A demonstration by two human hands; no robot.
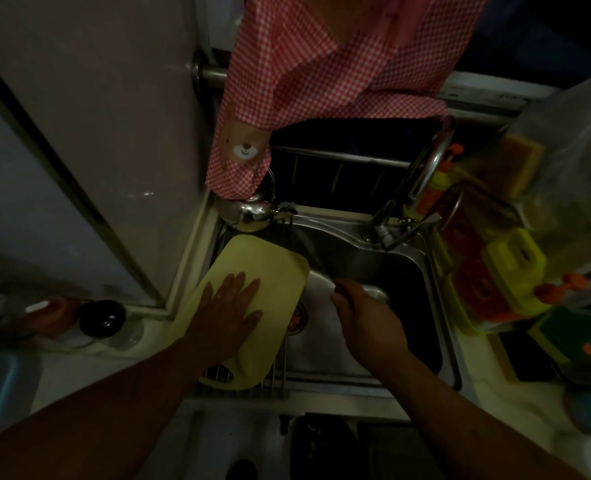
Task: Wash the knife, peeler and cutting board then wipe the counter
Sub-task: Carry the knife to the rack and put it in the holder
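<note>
A pale yellow cutting board [269,268] lies tilted across a wire rack [280,368] at the left side of the steel sink [384,268]. My left hand [230,306] rests flat on the board with fingers spread. Over the basin, my right hand [359,317] grips the dark handle of a knife [313,252], whose blade slants up and left, blurred by motion. I cannot see the peeler in this dim view.
A curved tap [422,181] rises at the sink's back right. A checked red apron [321,81] hangs above. A steel kettle [252,211] sits at the back left corner. Yellow and orange containers [508,271] crowd the right counter; jars [101,318] stand at left.
</note>
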